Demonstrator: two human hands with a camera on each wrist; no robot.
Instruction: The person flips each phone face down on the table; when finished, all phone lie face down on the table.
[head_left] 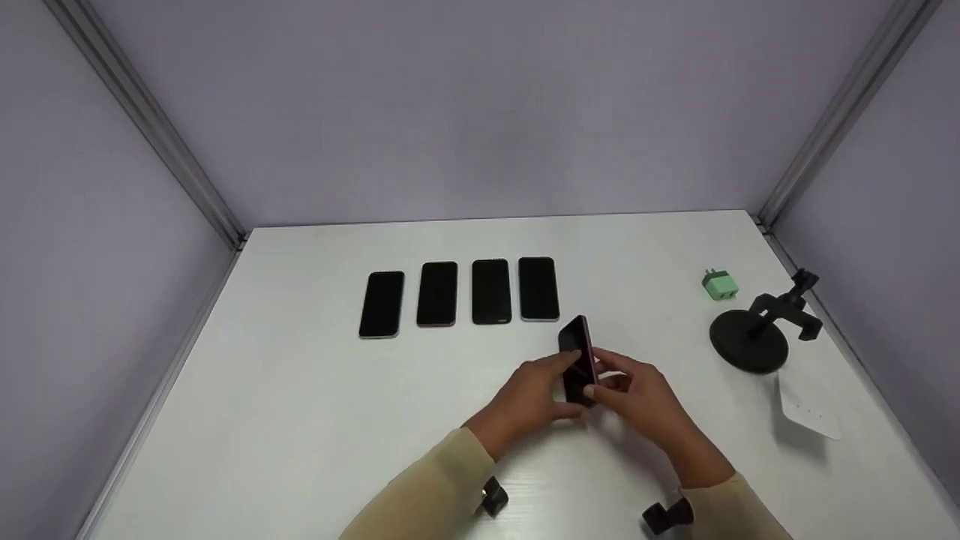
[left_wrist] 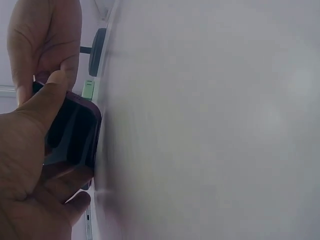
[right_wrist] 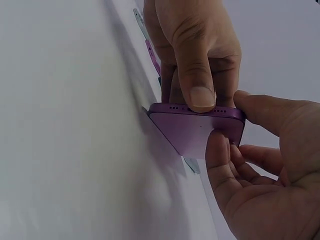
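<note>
Head view: I see both hands pinching a purple phone (head_left: 577, 360) on edge above the table (head_left: 300, 420), at about 5 o'clock from the row of four phones (head_left: 459, 295). Left hand (head_left: 529, 401) fingers curl round its screen side; right hand (head_left: 641, 397) thumb and fingers grip its back. Black stand (head_left: 754, 337) and green charger (head_left: 720, 285) sit at 3 o'clock.

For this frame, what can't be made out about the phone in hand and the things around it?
- Purple phone: in the head view the left hand and right hand cover its lower half; whether it touches the table is unclear.
- Row of four phones: screens dark, too small to tell models; only slivers show in the right wrist view.
- Phone stand and green charger: mostly hidden by fingers in the left wrist view.
- White card: markings too small.
</note>
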